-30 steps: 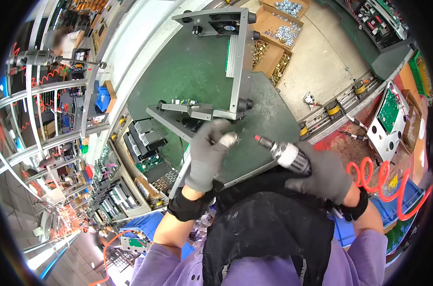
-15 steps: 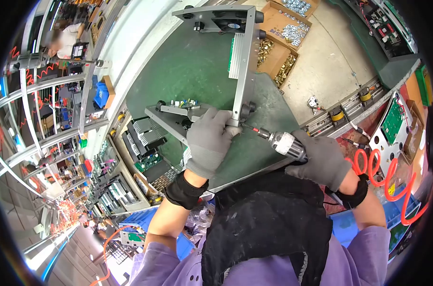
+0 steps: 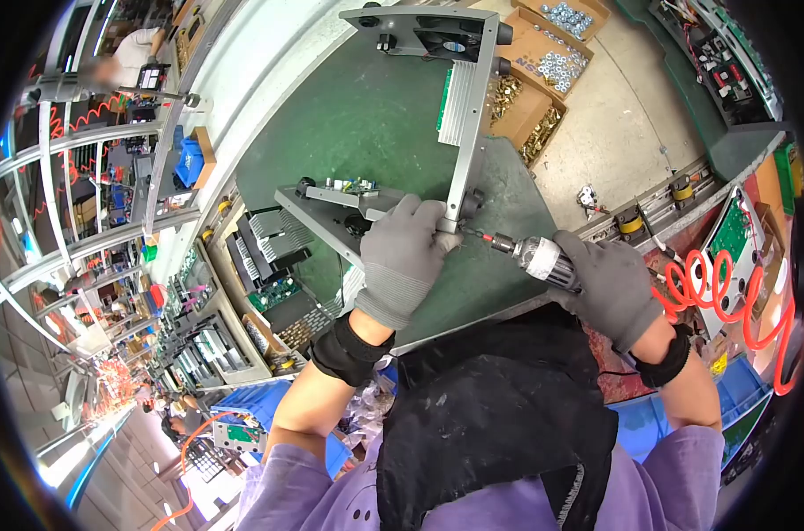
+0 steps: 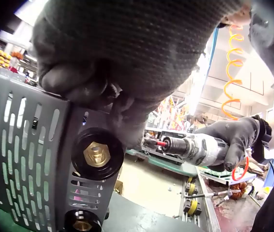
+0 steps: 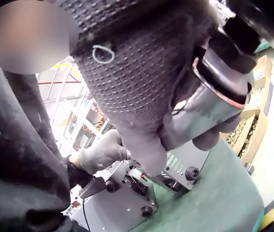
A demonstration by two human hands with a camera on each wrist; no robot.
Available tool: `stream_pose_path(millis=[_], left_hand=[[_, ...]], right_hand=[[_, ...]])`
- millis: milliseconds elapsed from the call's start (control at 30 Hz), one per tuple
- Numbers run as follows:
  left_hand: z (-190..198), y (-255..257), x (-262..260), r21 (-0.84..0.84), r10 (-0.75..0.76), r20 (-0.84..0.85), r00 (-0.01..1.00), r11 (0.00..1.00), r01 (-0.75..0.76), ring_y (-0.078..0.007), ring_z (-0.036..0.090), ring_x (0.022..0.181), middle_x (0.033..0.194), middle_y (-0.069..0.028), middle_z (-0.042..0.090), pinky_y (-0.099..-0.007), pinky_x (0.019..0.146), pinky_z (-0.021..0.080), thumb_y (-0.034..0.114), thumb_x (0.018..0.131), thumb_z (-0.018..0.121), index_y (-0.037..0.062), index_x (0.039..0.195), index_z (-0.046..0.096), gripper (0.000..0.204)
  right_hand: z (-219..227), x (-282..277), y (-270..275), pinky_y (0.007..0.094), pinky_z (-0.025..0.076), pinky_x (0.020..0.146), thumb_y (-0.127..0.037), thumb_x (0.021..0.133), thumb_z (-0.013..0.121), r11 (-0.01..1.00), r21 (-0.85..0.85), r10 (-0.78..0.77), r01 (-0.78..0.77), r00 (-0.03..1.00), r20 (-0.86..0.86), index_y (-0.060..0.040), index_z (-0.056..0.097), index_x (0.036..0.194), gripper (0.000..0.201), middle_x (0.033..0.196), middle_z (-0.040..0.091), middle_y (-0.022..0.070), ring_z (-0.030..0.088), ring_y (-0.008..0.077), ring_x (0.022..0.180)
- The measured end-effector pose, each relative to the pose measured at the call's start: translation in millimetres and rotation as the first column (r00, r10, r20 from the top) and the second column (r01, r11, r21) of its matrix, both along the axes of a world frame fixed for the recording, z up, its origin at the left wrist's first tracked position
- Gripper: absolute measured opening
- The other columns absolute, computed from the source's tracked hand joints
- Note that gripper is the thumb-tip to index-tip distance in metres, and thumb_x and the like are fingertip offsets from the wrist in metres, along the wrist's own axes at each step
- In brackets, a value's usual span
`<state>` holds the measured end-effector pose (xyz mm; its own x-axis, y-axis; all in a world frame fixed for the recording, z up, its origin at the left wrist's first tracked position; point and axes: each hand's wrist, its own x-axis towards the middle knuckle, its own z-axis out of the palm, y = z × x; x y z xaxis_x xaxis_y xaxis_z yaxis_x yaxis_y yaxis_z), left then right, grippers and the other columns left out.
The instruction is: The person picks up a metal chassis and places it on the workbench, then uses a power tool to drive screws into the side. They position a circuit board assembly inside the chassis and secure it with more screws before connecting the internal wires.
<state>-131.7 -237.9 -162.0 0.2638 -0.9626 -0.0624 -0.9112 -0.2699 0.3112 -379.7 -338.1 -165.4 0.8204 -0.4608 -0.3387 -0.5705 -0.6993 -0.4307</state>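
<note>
My gloved left hand (image 3: pixel 406 257) grips the near corner of a grey metal casing (image 3: pixel 474 124), its fingers curled over the edge. In the left wrist view, the slotted casing wall (image 4: pixel 28 154) carries black round fittings with a brass hexagonal fitting (image 4: pixel 96 154) just below the fingers. My gloved right hand (image 3: pixel 610 288) holds a power screwdriver (image 3: pixel 543 261), grey and dark with a red band near the bit. The bit points left at the casing corner, right by the left fingertips. A second panel (image 3: pixel 322 221) with a small circuit board stands left of the left hand.
Cardboard boxes (image 3: pixel 543 97) of washers and brass-coloured screws lie beyond the casing. Black heat sinks (image 3: pixel 265 248) sit at left. A red coiled hose (image 3: pixel 720 283) hangs at right by a white panel with a green circuit board (image 3: pixel 729 234). The green work surface (image 3: pixel 357 106) lies under the casing.
My left hand has moved up from in front of the casing to its corner. The screwdriver bit, apart from the casing a second ago, is now at that corner.
</note>
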Motion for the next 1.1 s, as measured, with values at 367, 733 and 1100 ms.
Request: stream_pose_path(millis=[367, 733, 1100], left_hand=[[11.1, -4.1, 16.5, 0.097, -0.081, -0.135, 0.988, 0.991, 0.095, -0.0294, 0.063, 0.074, 0.085, -0.0064, 0.061, -0.0399, 0.064, 0.05, 0.021, 0.073, 0.075, 0.0106, 0.099, 0.065, 0.029], [5.6, -4.1, 11.4, 0.089, -0.087, -0.055, 0.995, 0.992, 0.092, -0.0236, 0.064, 0.07, 0.083, -0.0038, 0.061, -0.0362, 0.061, 0.051, 0.023, 0.071, 0.077, 0.0122, 0.096, 0.067, 0.029], [4.6, -4.8, 10.4, 0.122, -0.066, -0.02, 0.998, 0.99, 0.068, -0.0244, 0.064, 0.074, 0.083, -0.0034, 0.061, -0.0368, 0.062, 0.05, 0.024, 0.071, 0.078, 0.0126, 0.095, 0.067, 0.029]], right_hand=[[12.1, 3.2, 5.8, 0.0414, 0.049, 0.066, -0.036, 0.068, 0.079, 0.988, 0.152, -0.054, 0.036, 0.992, 0.116, -0.0097, 0.048, 0.115, 0.062, 0.08, 0.064, 0.0113, 0.064, 0.0321, 0.075], [-1.5, -6.7, 15.4, 0.0445, 0.048, 0.06, -0.035, 0.065, 0.081, 0.976, 0.162, -0.168, 0.146, 0.977, 0.132, -0.0085, 0.049, 0.113, 0.064, 0.076, 0.063, 0.013, 0.064, 0.0339, 0.07], [6.1, -1.9, 11.1, 0.0418, 0.048, 0.065, -0.034, 0.063, 0.081, 0.996, 0.031, -0.085, 0.082, 0.991, 0.103, -0.0092, 0.048, 0.115, 0.067, 0.077, 0.062, 0.0108, 0.064, 0.0306, 0.074]])
